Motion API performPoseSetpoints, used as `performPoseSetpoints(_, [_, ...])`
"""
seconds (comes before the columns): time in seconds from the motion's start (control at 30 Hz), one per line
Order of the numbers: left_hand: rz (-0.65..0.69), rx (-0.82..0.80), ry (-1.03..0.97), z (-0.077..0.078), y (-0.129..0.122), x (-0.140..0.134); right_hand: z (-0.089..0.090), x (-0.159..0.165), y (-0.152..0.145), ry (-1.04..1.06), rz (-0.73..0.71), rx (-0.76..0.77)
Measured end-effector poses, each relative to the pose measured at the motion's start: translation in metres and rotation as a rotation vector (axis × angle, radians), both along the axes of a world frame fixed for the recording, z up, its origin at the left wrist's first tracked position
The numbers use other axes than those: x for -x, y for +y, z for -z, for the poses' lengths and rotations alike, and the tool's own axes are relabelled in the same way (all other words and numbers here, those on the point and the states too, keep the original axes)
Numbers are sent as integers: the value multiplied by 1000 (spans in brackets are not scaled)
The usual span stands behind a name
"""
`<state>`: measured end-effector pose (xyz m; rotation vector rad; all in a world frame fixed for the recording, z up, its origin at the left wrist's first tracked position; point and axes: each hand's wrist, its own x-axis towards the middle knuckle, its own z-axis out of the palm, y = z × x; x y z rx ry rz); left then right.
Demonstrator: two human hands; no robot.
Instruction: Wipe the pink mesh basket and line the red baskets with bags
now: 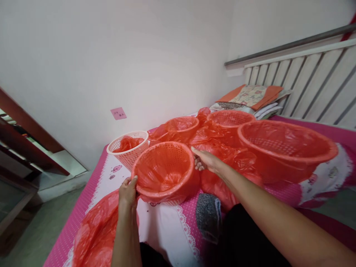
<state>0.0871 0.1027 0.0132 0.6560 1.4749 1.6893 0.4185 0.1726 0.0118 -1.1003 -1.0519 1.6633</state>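
Note:
A round plastic basket [164, 167] lined with a thin red plastic bag is in front of me, the bag folded over its rim. My left hand [128, 191] grips the near left side of the rim, thumb on top. At the right side, my right hand [204, 160] has its fingers curled against the bag's edge by the rim. Beneath my left forearm lies a loose red plastic bag [96, 231]. Behind, a pale pink basket [129, 157] has a crumpled red bag inside.
More bag-lined baskets stand at the back [185, 124] and right [289, 163], with bunched red plastic [211, 137] between them. A grey cloth item [208, 215] lies near my legs. Folded bedding [253, 96] rests by the white radiator-like rail [311, 81]. The pink bed [91, 193] meets a wall.

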Motion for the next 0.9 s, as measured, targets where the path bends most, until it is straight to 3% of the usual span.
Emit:
performPoseSetpoints(0.37, [-26,11,2,-6,1,-7,0,14,-1,81,32,-78])
performPoseSetpoints(0.63, [97,-110,-5,-7,-2,-23,-1,-2,1,139,59,-110])
performPoseSetpoints(0.9, [33,-51,-20,-9,-4,25,1,35,-16,177,-5,-72])
